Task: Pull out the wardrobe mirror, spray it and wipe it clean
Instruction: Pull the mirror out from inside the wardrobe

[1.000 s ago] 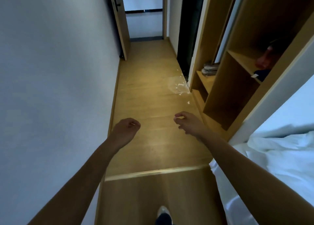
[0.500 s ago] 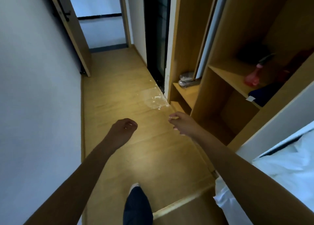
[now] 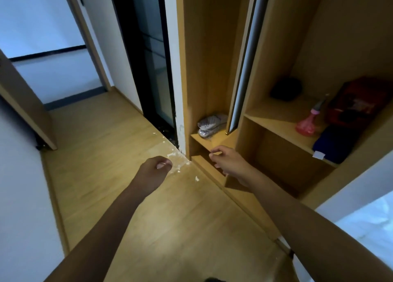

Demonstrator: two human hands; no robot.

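Hanging loosely curled and empty, both hands point(image 3: 158, 171) point(image 3: 226, 161) near wardrobe point(image 3: 274, 109); no writing readable.

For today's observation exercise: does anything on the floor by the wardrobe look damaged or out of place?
Yes. White flakes and a pale patch lie on the wooden floor at the foot of the white wall corner, like chipped plaster or paint.

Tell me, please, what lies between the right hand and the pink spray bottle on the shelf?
In the head view, a vertical wooden divider panel stands between the right hand and the pink spray bottle; the rest is bare shelf board.
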